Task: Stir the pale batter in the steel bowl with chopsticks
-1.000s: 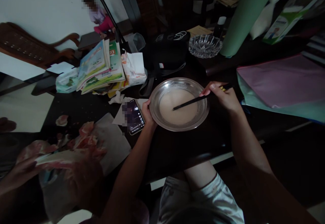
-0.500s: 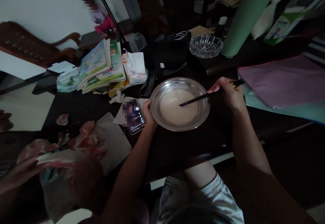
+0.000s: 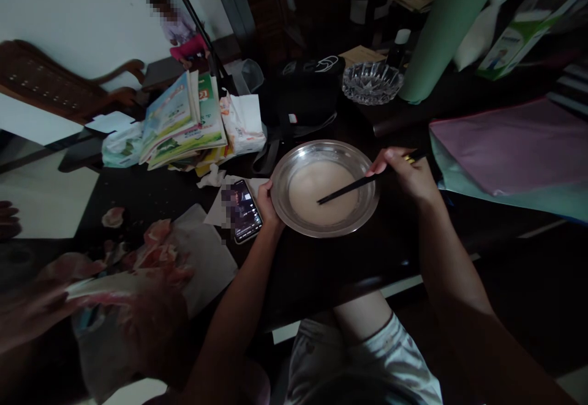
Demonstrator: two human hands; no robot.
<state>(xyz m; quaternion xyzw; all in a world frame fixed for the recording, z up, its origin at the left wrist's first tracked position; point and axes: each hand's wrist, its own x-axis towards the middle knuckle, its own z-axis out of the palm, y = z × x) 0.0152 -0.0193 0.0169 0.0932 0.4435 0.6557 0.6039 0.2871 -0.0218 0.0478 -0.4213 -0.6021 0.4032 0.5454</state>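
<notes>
A wide metal bowl [image 3: 281,200] stands on the dark table, holding a pale, milky batter [image 3: 321,187]. My left hand [image 3: 270,204] grips its left rim, thumb on top. In my right hand [image 3: 404,172] is a pair of black chopsticks [image 3: 353,185] with gold bands near the top. They slant down to the left over the bowl, their tips in or at the surface of the batter. A lit phone [image 3: 247,212] lies on paper right beside my left hand.
At the left, another person's hand [image 3: 34,316] holds a pink-and-white piece near a heap of similar peels [image 3: 158,242]. Books [image 3: 184,123], a tissue pack [image 3: 243,126], a black bag [image 3: 303,98] and a glass ashtray [image 3: 373,83] stand behind the bowl. A pink folder [image 3: 509,147] lies right.
My right hand has shifted slightly left and down, and the chopstick tips have moved toward the near left of the batter. My left hand and the bowl stay in place.
</notes>
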